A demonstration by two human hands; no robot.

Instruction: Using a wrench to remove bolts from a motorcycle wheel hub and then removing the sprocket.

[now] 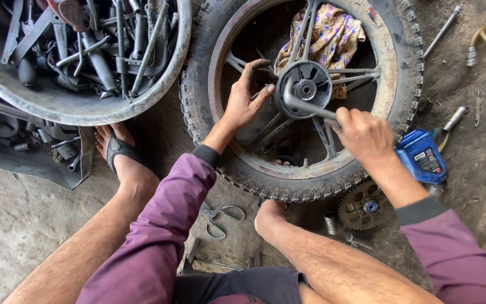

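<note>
Head view shows a motorcycle wheel (305, 98) lying flat on the dirt floor, at 12 o'clock from the person. The left hand (247, 98) rests on the hub (306, 87) from its 9 o'clock side, fingers spread wide. The right hand (364, 135) is closed around the handle of a metal wrench (305, 105) whose head sits at the hub. A patterned cloth (327, 36) lies under the spokes. At 10 o'clock, a round metal basin (80, 107) holds many greasy rods, tubes and tools. A blue oil bottle (421, 157) and a sprocket (364, 205) lie at 3 o'clock.
</note>
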